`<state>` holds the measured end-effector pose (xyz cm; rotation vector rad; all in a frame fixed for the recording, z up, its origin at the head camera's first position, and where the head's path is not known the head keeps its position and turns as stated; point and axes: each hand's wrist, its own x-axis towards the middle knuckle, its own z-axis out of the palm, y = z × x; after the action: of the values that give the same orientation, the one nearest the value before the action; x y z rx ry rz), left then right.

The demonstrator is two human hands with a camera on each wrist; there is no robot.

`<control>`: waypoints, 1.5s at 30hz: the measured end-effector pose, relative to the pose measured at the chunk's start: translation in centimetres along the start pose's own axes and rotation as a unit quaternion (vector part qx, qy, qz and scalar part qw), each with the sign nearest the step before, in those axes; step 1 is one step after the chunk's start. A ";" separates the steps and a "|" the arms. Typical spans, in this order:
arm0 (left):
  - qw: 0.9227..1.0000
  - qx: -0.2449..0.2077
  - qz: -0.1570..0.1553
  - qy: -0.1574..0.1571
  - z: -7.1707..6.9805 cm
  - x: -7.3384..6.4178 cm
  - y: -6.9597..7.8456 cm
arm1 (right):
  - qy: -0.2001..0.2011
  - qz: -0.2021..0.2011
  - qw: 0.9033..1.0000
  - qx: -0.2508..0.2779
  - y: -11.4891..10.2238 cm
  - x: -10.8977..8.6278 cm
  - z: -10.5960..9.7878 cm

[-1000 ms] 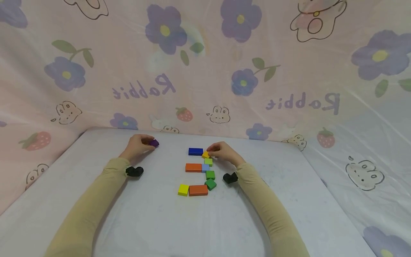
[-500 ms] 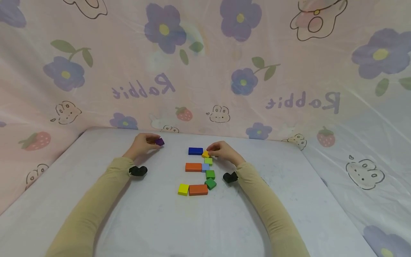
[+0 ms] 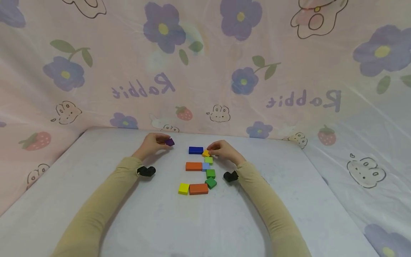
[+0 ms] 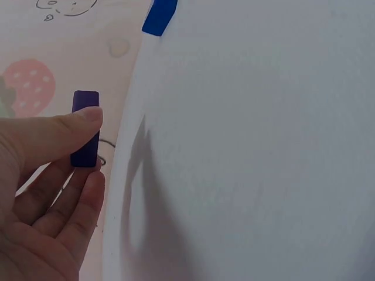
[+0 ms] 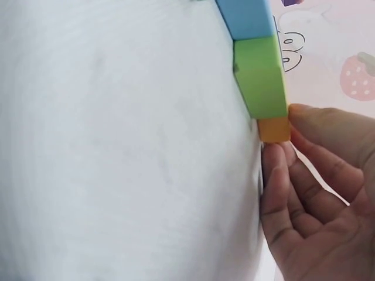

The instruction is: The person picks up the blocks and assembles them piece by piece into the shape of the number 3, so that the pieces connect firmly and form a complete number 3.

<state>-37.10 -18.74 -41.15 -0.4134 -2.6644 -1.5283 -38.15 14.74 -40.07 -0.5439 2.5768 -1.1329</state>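
Observation:
My left hand (image 3: 151, 145) pinches a purple block (image 3: 170, 142) between thumb and fingers. In the left wrist view this purple block (image 4: 85, 153) stands upright in the grip, raised over the cloth. To its right lies a dark blue block (image 3: 196, 150). My right hand (image 3: 225, 151) holds a small orange-yellow block (image 3: 206, 153) by thumb and fingertips at the dark blue block's right end. The right wrist view has the orange-yellow block (image 5: 274, 130) beside a light green block (image 5: 261, 79), partly covered by it.
Below run a light blue block (image 3: 206, 166), an orange-red block (image 3: 194, 166), a green block (image 3: 210, 174), a turned darker green block (image 3: 211, 183), another orange-red block (image 3: 198, 189) and a yellow block (image 3: 184, 189). A patterned curtain (image 3: 205, 89) rises behind the white tablecloth (image 3: 179, 228).
My left hand has carried the purple block to the right, closer to the dark blue block. The right hand has stayed at the orange-yellow block, and the row of blocks looks unchanged.

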 end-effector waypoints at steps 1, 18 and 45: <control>1.000 -0.001 0.003 0.001 0.2 0.1 0.1 | -0.002 -0.003 1.000 0.002 -0.1 0.0 0.0; 0.999 0.027 0.019 -0.038 3.4 0.4 1.8 | 0.001 -0.011 1.000 0.003 0.0 0.0 -0.1; 0.998 0.044 0.021 -0.041 5.2 0.3 2.1 | 0.005 -0.006 1.000 0.005 0.3 0.1 0.0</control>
<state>-36.37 -13.23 -42.06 -0.5331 -2.7534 -1.4050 -38.29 14.89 -40.32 -0.5533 2.5792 -1.1538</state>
